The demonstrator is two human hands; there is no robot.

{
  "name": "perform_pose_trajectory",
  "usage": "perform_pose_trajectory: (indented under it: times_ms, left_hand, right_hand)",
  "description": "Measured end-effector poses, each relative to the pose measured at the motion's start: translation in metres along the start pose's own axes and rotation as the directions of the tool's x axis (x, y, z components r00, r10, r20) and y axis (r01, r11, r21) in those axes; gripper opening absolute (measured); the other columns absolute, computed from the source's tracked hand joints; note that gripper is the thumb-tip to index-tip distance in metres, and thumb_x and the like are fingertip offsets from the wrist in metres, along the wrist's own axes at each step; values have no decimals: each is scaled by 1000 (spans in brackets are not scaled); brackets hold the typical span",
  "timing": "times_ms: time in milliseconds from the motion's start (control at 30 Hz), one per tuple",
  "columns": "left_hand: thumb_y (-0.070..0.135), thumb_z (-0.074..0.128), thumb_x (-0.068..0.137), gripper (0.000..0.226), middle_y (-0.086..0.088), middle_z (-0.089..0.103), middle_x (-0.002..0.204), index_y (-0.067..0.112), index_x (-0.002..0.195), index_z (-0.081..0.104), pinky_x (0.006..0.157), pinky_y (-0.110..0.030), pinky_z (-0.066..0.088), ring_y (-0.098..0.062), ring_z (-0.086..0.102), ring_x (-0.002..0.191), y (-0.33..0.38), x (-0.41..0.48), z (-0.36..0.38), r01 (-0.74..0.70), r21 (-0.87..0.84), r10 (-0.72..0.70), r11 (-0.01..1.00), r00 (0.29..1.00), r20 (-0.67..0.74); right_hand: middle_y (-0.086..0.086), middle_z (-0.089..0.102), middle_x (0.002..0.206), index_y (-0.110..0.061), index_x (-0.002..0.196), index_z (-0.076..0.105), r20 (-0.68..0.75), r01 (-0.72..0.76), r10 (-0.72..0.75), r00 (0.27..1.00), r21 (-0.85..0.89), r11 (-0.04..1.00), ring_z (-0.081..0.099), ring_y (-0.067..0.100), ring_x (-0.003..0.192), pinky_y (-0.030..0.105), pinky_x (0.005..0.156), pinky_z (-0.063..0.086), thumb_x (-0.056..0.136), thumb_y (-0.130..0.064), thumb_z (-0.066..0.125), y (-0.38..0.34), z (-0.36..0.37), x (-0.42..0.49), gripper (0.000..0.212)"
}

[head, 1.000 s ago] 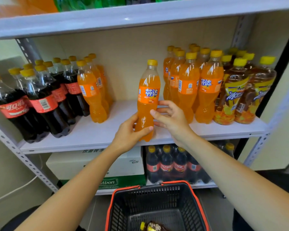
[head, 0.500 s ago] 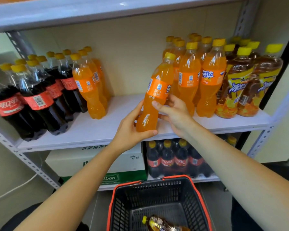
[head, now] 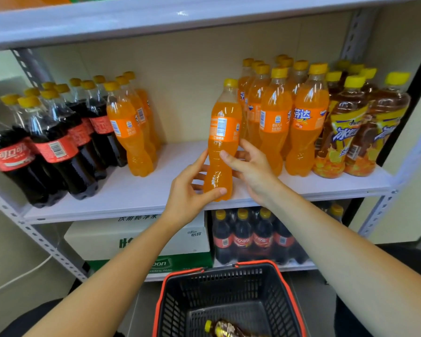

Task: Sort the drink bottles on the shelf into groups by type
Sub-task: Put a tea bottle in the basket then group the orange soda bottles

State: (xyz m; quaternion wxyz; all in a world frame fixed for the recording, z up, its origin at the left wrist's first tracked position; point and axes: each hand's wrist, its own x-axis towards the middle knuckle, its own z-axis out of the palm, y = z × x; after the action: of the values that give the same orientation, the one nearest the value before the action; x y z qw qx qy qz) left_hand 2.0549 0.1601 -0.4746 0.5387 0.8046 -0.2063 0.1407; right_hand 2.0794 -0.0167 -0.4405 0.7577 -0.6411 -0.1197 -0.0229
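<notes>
An orange soda bottle (head: 223,139) with a yellow cap stands almost upright at the front middle of the white shelf (head: 141,190). My left hand (head: 192,190) grips its lower part from the left. My right hand (head: 250,166) holds it from the right with thumb and fingers around its waist. To the right stands a group of several orange soda bottles (head: 289,117), then iced tea bottles (head: 360,127). On the left are several cola bottles (head: 54,144) and three orange soda bottles (head: 131,132) beside them.
A black basket with a red rim (head: 229,297) sits below me, with one iced tea bottle (head: 226,329) lying in it. The lower shelf holds white and green cartons (head: 141,242) and more cola bottles (head: 253,237). Another shelf board runs overhead.
The bottle in my hands was upright, then tilted to the right, and now stands nearly upright again, closer to the orange group on the right. Its barcode side now faces me.
</notes>
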Motion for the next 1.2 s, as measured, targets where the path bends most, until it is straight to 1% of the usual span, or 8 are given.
perform_pose_trajectory:
  times_ms: [233, 500, 567, 667, 767, 867, 1033, 1200]
  left_hand:
    - [12, 66, 98, 35, 0, 74, 117, 20, 132, 65, 94, -42, 59, -18, 69, 112, 12, 20, -15, 38, -227, -76, 973, 984, -160]
    - [19, 64, 97, 41, 2, 75, 115, 16, 137, 57, 85, -31, 58, -16, 71, 109, 25, 47, -39, 143, -400, -166, 906, 986, -24]
    - [18, 72, 92, 50, -2, 75, 115, 11, 138, 54, 86, -38, 61, -20, 71, 108, 24, 47, -39, 135, -393, -186, 909, 978, -93]
    - [27, 83, 79, 55, -11, 72, 117, 14, 127, 60, 85, -40, 61, -23, 71, 104, 25, 46, -35, 100, -354, -175, 930, 966, -188]
    - [37, 84, 78, 49, -3, 74, 114, 24, 120, 62, 89, -35, 59, -18, 70, 107, 26, 47, -35, 92, -308, -158, 947, 968, -193]
    - [26, 70, 86, 33, -1, 73, 111, 24, 118, 64, 93, -36, 58, -20, 69, 110, 25, 51, -41, 111, -400, -186, 910, 970, -153]
    - [21, 70, 81, 54, -1, 74, 111, 17, 133, 58, 89, -38, 60, -24, 71, 111, 23, 49, -46, 115, -428, -227, 896, 949, -220]
    - [24, 84, 75, 73, -13, 69, 119, 14, 141, 54, 86, -35, 60, -20, 69, 102, 28, 47, -45, 65, -345, -153, 936, 961, -232]
  right_hand:
    - [7, 73, 118, -17, 132, 57, 5, -13, 13, 1000, 107, 994, 70, 25, 112, 44, 94, 56, 76, -29, 78, 0, -7, 2, 61]
    - [7, 73, 119, -19, 129, 55, 98, 5, -1, 995, -49, 999, 72, 19, 107, 31, 86, 59, 96, -23, 66, -3, 6, 4, 35]
    - [2, 68, 125, -26, 133, 56, 127, 40, -18, 992, -171, 984, 68, 16, 111, 31, 90, 57, 93, -31, 70, -3, 8, 4, 43]
    - [2, 59, 127, -42, 135, 50, 169, 110, -41, 985, -423, 900, 58, 8, 110, 14, 81, 49, 80, -36, 84, 3, 9, 3, 65]
    - [6, 58, 121, -38, 138, 49, 130, 140, -85, 988, -507, 850, 58, 16, 108, 22, 85, 49, 72, -29, 91, 12, 12, 6, 78]
    - [6, 65, 111, -21, 127, 55, 28, 85, -81, 996, -430, 899, 63, 19, 101, 25, 84, 52, 74, -18, 90, 13, 10, 7, 64]
    - [1, 72, 110, -19, 115, 59, 69, 63, -40, 997, -360, 931, 69, 7, 97, 30, 86, 52, 86, -13, 79, 11, 2, 10, 36]
    - [9, 56, 121, -21, 131, 63, 92, 125, -88, 992, -567, 814, 59, 19, 109, 26, 91, 47, 79, -30, 86, 15, 3, 11, 58]
